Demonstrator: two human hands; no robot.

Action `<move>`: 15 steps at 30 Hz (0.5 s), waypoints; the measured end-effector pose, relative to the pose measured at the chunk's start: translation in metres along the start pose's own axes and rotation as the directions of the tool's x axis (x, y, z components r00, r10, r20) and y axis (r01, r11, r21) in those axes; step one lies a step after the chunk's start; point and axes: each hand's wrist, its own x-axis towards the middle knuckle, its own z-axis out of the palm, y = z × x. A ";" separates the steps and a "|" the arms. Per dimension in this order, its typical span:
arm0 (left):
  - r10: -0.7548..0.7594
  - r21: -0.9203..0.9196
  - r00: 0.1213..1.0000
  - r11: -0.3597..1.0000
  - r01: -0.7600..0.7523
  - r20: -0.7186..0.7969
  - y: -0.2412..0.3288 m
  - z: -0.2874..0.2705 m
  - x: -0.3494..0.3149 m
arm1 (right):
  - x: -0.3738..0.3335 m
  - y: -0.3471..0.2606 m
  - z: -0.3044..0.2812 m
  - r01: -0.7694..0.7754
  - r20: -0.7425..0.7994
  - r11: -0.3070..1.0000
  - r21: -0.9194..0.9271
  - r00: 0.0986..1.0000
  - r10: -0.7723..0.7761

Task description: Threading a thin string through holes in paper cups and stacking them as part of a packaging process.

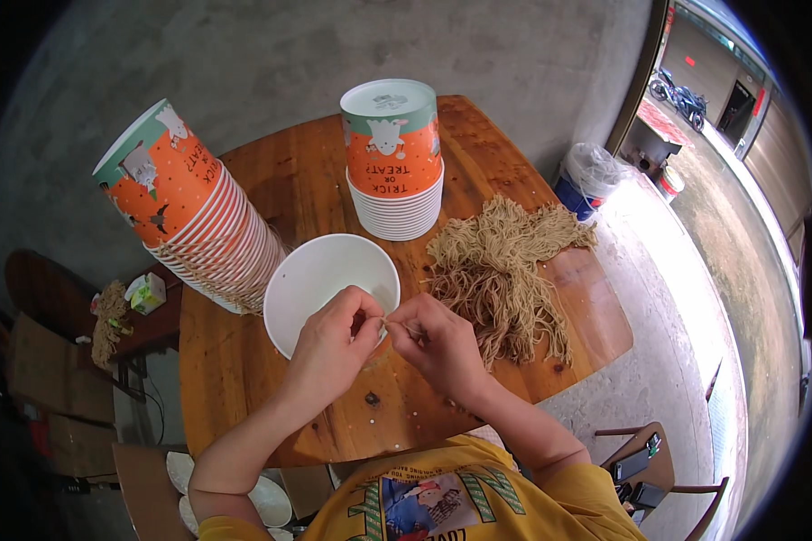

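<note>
A white paper bucket (311, 270) lies tipped on the wooden table, its open mouth facing up toward me. At its right rim my left hand (336, 335) and my right hand (435, 341) meet, fingertips pinched together. Between them shows a small bit of tan cord; most of it is hidden by the fingers. Just right of my hands lies a loose heap of tan cords (505, 270). Behind the bucket, a stack of upturned orange and green printed buckets (390, 149) stands upright. To the left leans a taller stack (185, 194), with tan cords along its rims.
The wooden table (460, 135) carries all of this. Beyond its right side stands a blue bin with a plastic bag (591, 180). A chair holding dark devices (645, 464) is at lower right. More tan cords (110, 320) and a tissue pack (146, 293) sit at left.
</note>
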 end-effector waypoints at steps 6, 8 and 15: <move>0.072 0.077 0.997 0.995 -0.069 -0.039 0.004 -0.003 0.000 | -0.001 0.000 0.000 0.016 0.003 1.000 -0.007 1.000 -0.016; -0.177 0.109 0.981 0.980 0.168 0.081 0.021 -0.010 0.001 | -0.001 0.002 0.000 0.023 0.002 1.000 -0.010 1.000 -0.023; -0.127 -0.025 0.989 0.991 0.130 0.077 0.009 -0.007 0.001 | 0.000 0.002 0.001 0.024 0.012 1.000 -0.008 1.000 -0.023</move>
